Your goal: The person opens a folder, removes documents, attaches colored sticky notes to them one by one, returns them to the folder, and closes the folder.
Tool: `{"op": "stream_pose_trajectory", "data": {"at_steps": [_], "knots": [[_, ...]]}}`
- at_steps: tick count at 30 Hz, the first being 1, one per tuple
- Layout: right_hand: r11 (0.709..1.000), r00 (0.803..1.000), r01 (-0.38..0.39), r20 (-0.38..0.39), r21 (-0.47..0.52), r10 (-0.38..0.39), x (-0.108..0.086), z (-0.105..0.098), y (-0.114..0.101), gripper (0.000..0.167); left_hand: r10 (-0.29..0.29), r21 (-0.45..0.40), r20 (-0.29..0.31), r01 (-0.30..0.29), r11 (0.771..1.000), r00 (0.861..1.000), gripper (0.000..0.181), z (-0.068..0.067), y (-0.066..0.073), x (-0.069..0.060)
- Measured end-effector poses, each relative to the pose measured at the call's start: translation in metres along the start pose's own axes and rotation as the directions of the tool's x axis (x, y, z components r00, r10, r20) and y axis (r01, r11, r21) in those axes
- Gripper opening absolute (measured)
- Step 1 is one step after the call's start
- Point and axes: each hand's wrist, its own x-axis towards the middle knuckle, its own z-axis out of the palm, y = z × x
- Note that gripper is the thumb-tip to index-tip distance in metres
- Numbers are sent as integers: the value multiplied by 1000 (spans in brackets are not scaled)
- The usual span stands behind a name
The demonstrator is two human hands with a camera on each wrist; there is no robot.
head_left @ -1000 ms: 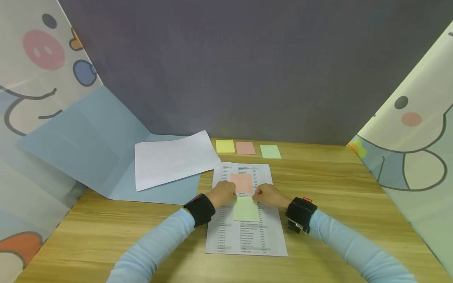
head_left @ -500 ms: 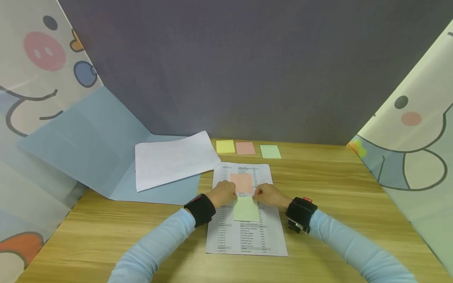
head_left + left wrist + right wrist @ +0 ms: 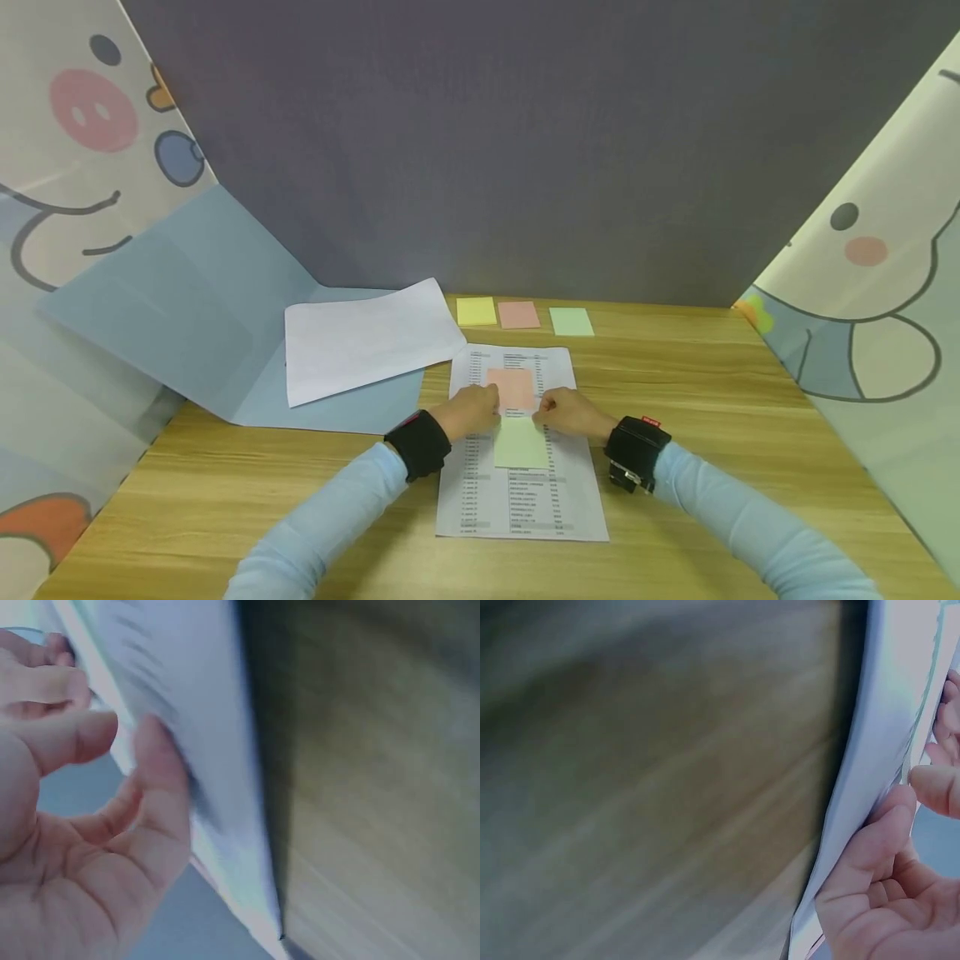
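Note:
A printed sheet (image 3: 525, 504) lies on the wooden table, with a pink sticky note (image 3: 512, 388) on its upper part and a pale green sticky note (image 3: 521, 446) just below. My left hand (image 3: 472, 410) is at the green note's upper left corner. In the left wrist view its thumb and index fingertip stand slightly apart, the index finger touching the sheet, with nothing visible between them. At the upper right corner, my right hand (image 3: 568, 412) pinches the green note's edge between thumb and index finger, as the right wrist view (image 3: 904, 787) shows.
An open blue folder (image 3: 202, 308) stands at the left, its cover tilted up against the wall. A white sheet (image 3: 367, 337) lies on it. Yellow (image 3: 476, 311), pink (image 3: 519, 315) and green (image 3: 572, 322) sticky pads line the table's back, below the grey panel (image 3: 480, 150).
My left wrist has shifted slightly left, its fingers staying near the green note's corner. The right hand and both notes have hardly moved.

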Motion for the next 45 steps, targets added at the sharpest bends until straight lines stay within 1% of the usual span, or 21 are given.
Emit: {"op": "stream_pose_trajectory", "data": {"at_steps": [3,5,8,10,12,15,17,19,22,24,26,30,37,40,45], "knots": [[1000,1000,4,2,3,-4,0,-1,1,15,19,77,35,-22,997,999,40,3,7,-9],[1000,1000,6,4,5,-6,-1,-2,2,14,32,166,50,-40,985,998,52,6,13,-15],[1000,1000,7,7,13,-7,-1,-2,2,14,39,297,57,-54,953,998,59,11,21,-23],[1000,1000,12,8,13,-12,-1,-2,1,15,42,385,52,-59,921,998,59,14,24,-27],[1000,1000,18,7,6,-18,-1,-2,0,15,40,435,43,-55,899,998,59,16,25,-29],[1000,1000,21,4,-6,-20,-1,-2,-1,16,40,484,31,-50,874,999,60,19,26,-32],[1000,1000,6,5,8,-6,-1,-2,-1,17,36,490,26,-44,870,999,61,20,25,-32],[999,1000,-16,12,47,16,0,-2,0,20,37,492,21,-42,870,999,62,21,25,-33],[993,999,-46,18,111,45,0,-2,0,26,37,467,12,-38,884,999,63,21,24,-33],[989,999,-52,17,136,50,1,-3,1,29,43,460,4,-40,887,999,63,21,23,-34],[990,999,-51,13,133,49,2,-3,1,31,45,451,-2,-40,892,999,63,21,22,-34],[990,998,-58,13,126,57,2,-4,2,34,58,447,-13,-46,894,998,63,21,18,-35],[990,998,-60,8,126,60,1,-5,1,32,112,412,-36,-87,907,993,62,19,11,-43],[990,998,-58,9,125,58,1,-5,1,30,121,403,-38,-95,910,992,62,18,8,-45],[995,998,-62,28,84,60,1,-4,-1,23,118,398,-44,-91,913,992,61,19,5,-46]]}}
